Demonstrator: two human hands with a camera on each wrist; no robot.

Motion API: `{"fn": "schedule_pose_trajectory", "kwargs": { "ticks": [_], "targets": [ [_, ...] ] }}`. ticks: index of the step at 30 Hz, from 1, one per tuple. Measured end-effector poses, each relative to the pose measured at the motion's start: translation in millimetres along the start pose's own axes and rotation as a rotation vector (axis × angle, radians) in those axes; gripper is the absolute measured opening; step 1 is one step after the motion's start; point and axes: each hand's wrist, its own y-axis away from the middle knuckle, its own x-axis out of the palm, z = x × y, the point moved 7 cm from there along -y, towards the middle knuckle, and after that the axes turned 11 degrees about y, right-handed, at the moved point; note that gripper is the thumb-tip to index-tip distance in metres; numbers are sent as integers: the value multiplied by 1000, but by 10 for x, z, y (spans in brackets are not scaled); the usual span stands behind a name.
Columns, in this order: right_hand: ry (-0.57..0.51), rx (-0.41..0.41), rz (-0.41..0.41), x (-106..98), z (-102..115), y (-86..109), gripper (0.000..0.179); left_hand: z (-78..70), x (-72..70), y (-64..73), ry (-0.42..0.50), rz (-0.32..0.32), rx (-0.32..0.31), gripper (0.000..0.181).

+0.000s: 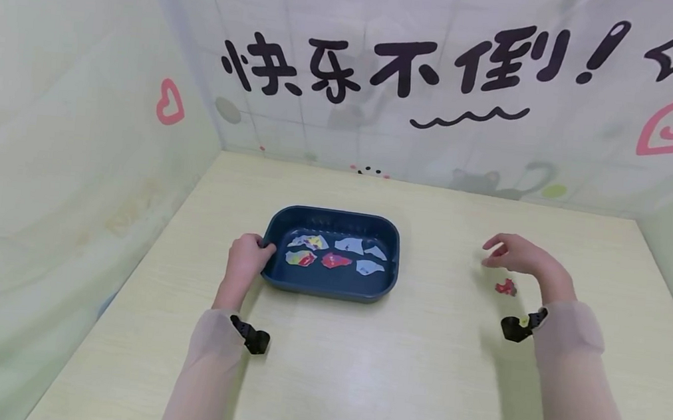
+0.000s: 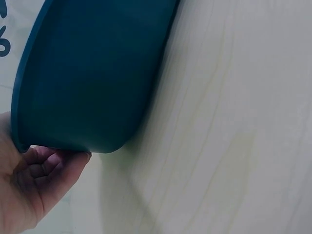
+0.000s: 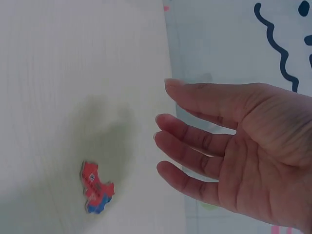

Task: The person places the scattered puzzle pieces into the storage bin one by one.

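My left hand (image 1: 246, 260) grips the left end of a dark blue tray (image 1: 330, 287), thumb over the rim and fingers curled against the outside wall. The tray rests on the table, and several flat, irregular pieces lie in two rows on its floor, among them a red-and-purple piece (image 1: 337, 261) and a pale blue piece (image 1: 370, 268). Over the right side of the table hovers my right hand (image 1: 520, 254), its fingers relaxed and apart, holding nothing. A small, jagged red-and-blue piece (image 3: 96, 189) lies on the table just below that hand.
The pale wood-grain table (image 1: 406, 376) meets a hanging printed cloth (image 1: 380, 127) at the back, with more cloth along both sides. Each wrist wears a small black camera, such as the left wrist camera (image 1: 255, 341).
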Motion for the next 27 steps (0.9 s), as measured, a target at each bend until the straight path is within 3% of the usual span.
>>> {"fn": "schedule_pose_trajectory", "kwargs": {
  "ticks": [6,10,17,27],
  "targets": [
    [38,96,18,89,-343,104,52,1,4,-5,-7,13,-1,29],
    [29,133,42,170,-461,104,54,-10,1,-11,-26,24,-6,29],
    [40,212,51,291,-493,95,60,-10,10,-28,-57,66,-45,25],
    [53,214,12,287,-478,77,53,-25,32,-53,-72,120,-80,29]
  ]
}}
